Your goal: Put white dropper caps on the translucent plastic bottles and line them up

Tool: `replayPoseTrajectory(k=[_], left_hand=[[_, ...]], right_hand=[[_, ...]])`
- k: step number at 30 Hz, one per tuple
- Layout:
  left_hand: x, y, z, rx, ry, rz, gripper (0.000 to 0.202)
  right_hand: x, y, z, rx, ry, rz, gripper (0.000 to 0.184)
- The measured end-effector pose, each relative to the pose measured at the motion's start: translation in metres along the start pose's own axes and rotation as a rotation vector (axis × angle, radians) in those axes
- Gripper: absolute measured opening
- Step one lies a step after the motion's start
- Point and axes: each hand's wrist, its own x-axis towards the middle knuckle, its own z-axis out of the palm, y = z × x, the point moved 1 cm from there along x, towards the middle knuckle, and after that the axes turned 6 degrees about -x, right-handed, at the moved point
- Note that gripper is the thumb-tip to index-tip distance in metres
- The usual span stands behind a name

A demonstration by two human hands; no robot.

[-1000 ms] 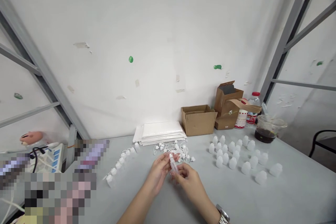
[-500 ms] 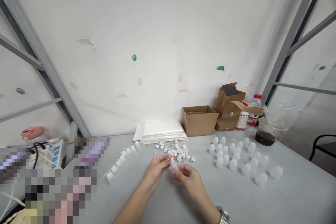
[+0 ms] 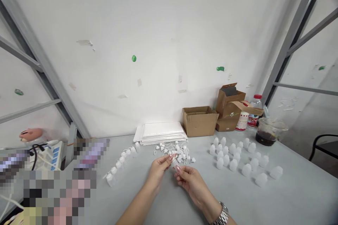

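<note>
Both my hands meet over the grey table (image 3: 290,197) just in front of me. My right hand (image 3: 190,182) grips a small clear plastic bottle (image 3: 175,164), tilted. My left hand (image 3: 157,169) pinches the bottle's top end with its fingertips, where a small white cap seems to sit. Right behind my hands lies a heap of small white caps (image 3: 174,149). A curved row of capped small bottles (image 3: 120,161) runs off to the left. To the right stand several uncapped translucent bottles (image 3: 237,158).
A stack of white sheets (image 3: 161,133) lies against the wall. Two brown cardboard boxes (image 3: 200,120) stand beside it, with a red-capped drink bottle (image 3: 255,109) and a clear bowl of dark liquid (image 3: 269,130). A power strip (image 3: 46,155) lies far left. Grey metal rack beams flank both sides.
My hands stayed together on the bottle. The bottle tipped a little and my left fingertips shifted onto its top end. The view itself drifted slightly.
</note>
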Motion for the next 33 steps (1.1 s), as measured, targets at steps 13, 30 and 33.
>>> replayPoseTrajectory(k=[13, 30, 33], left_hand=[[-0.005, 0.01, 0.003, -0.019, -0.047, 0.089, 0.032], [-0.007, 0.013, 0.003, -0.057, -0.025, 0.041, 0.035], [-0.006, 0.011, 0.003, -0.084, 0.017, 0.048, 0.035]], right_hand=[[0.003, 0.0, -0.005, 0.278, -0.204, 0.25, 0.032], [0.001, -0.001, -0.002, 0.019, -0.215, 0.147, 0.053], [0.004, -0.001, 0.001, -0.157, -0.039, -0.017, 0.051]])
